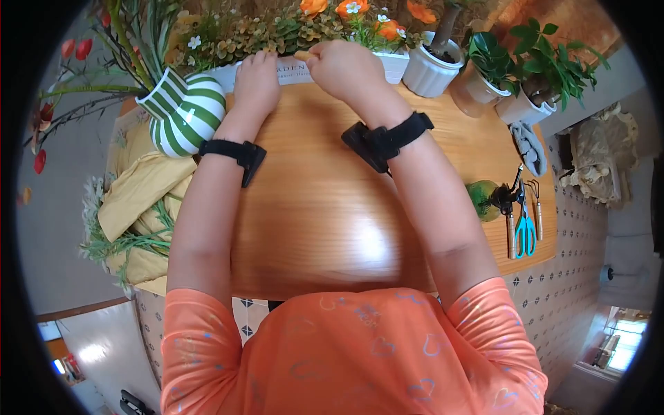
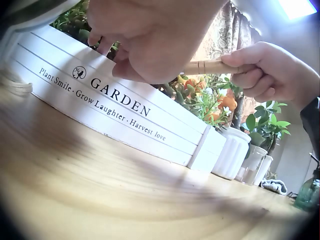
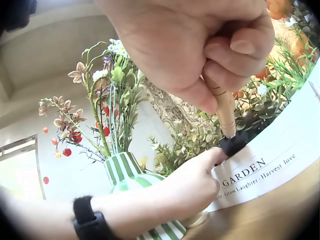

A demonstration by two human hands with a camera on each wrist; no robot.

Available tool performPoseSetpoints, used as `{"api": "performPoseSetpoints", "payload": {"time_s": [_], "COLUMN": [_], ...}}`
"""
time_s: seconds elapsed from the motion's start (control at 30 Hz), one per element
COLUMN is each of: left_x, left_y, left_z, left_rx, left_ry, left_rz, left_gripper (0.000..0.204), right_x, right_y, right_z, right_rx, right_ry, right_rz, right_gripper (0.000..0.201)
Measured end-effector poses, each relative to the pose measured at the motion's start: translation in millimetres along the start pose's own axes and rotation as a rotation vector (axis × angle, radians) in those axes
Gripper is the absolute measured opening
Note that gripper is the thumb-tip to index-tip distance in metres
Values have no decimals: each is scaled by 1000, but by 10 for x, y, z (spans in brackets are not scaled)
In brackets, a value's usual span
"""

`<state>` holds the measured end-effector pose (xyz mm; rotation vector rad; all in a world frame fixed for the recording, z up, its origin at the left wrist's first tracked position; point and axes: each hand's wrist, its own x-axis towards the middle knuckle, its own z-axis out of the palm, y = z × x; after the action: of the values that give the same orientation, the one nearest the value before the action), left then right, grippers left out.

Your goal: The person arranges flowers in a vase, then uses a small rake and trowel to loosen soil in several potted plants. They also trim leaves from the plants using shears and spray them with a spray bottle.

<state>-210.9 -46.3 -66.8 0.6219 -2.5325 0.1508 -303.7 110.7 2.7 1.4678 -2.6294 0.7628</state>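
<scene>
My right hand [image 1: 351,69] grips the wooden handle [image 3: 225,112] of a small garden tool over the front rim of a white planter box [image 2: 105,95] lettered GARDEN. The tool's dark head [image 3: 234,144] reaches down among the leaves just behind the rim, its lower end hidden. Nearby, my left hand [image 1: 257,86] holds the planter's front rim, fingers bent over the edge near the tool's head. Low foliage [image 1: 238,38] and orange flowers [image 1: 353,8] fill the planter.
A green-striped vase [image 1: 183,114] with tall stems stands left of the planter. Khaki cloth [image 1: 142,190] and cut greenery lie at the left edge. White pots [image 1: 432,69] line the back right. Teal scissors [image 1: 526,235], a small rake [image 1: 539,211] and a green spray bottle [image 1: 482,199] lie at the right.
</scene>
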Motion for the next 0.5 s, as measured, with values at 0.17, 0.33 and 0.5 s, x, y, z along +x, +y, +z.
{"api": "performPoseSetpoints", "payload": {"time_s": [0.17,0.33,0.5], "left_x": [-66,-102,-162], "left_y": [-27,-65,166], "left_z": [18,78,-7], "left_rx": [-35,-24,138], "left_ry": [17,-93,-162], "left_rz": [82,106,9], "left_gripper": [44,50,50], "right_x": [-317,-951,-2118], "right_y": [-55,14,285], "right_z": [-4,-214,-956], "right_rx": [40,80,453], "right_ry": [71,44,588], "right_rz": [-3,-98,-190], "right_gripper": [28,28,39]}}
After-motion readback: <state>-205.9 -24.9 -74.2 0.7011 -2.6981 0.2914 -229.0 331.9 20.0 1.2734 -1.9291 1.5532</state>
